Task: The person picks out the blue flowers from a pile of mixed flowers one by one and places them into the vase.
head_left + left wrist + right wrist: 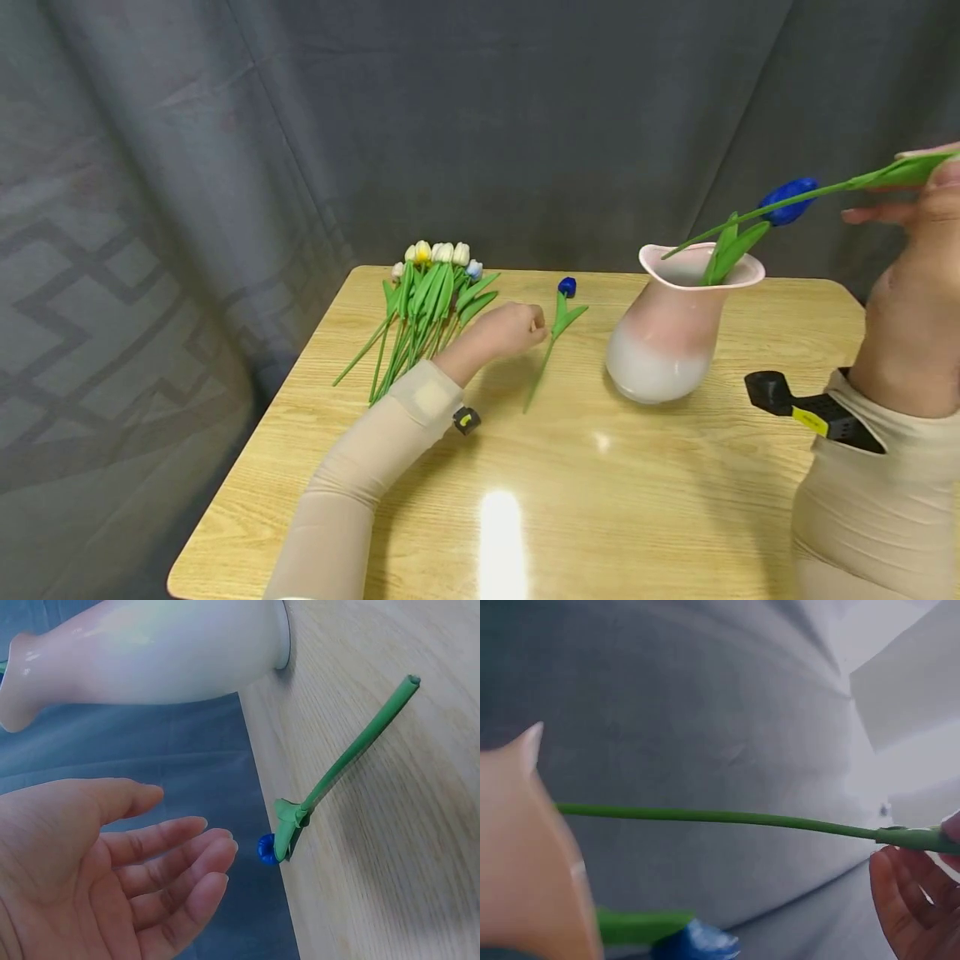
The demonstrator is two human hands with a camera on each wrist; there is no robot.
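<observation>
My right hand (917, 283) pinches an artificial tulip (834, 190) by its leafy stem, high at the right. The lower end of that stem points down-left over the mouth of a pink and white vase (663, 342); its flower head is out of view. Inside the vase stands a blue tulip (787, 202), leaning right. Over the table, my left hand (506, 329) has loosely bent fingers with nothing in them. Just beside it lies another blue tulip (553, 333), whose stem end faces the left wrist camera.
Several white and pale tulips (423, 308) lie bunched at the back left of the wooden table (600, 500). Dark grey cloth (525, 125) hangs behind the table's far edge. The vase stands right of centre, between the two hands.
</observation>
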